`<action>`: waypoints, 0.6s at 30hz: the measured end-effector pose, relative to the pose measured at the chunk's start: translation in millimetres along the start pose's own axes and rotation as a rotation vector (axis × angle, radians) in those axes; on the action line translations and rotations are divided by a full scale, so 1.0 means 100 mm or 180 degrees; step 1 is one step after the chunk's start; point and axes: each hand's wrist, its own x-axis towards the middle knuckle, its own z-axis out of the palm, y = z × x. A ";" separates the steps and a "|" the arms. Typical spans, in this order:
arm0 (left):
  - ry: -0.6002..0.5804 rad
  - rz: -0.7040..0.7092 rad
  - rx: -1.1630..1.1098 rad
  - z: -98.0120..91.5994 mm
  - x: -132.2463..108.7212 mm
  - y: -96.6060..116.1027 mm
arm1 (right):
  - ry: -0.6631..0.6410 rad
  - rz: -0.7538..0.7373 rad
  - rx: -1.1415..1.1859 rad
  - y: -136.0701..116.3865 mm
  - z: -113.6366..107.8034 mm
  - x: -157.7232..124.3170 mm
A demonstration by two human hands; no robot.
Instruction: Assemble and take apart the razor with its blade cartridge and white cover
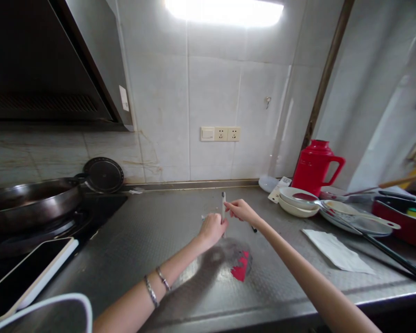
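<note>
Near the middle of the metal counter (152,231), a slim whitish stick-like object (223,203) with a dark tip stands upright between my hands. My left hand (212,227) is wrapped round its lower part. The fingers of my right hand (241,210) pinch it from the right, higher up. A small black piece (254,229) lies on the counter below my right hand. Closer to the front, a torn-edged red patch (240,268) shows on the counter. Two silver bracelets are on my left wrist.
At the left, a pan (31,199) sits on the dark stove, with a phone (27,277) in front. A red thermos (314,169), stacked bowls (298,210), a white tissue (336,249) and a red pot (398,229) are on the right. Dark chopsticks lie beside the tissue.
</note>
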 end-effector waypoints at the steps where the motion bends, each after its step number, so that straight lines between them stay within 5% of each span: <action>1: -0.0001 0.0038 -0.0014 0.02 0.01 0.04 | 0.0006 -0.0008 -0.0004 -0.01 0.00 0.00; 10: -0.0050 0.0211 0.0193 0.03 0.03 0.06 | -0.0093 0.0222 -0.0291 0.29 -0.16 0.13; 18: -0.0078 0.0406 0.0413 -0.17 0.16 -0.71 | -0.0470 0.0723 -0.0850 1.08 -0.64 0.22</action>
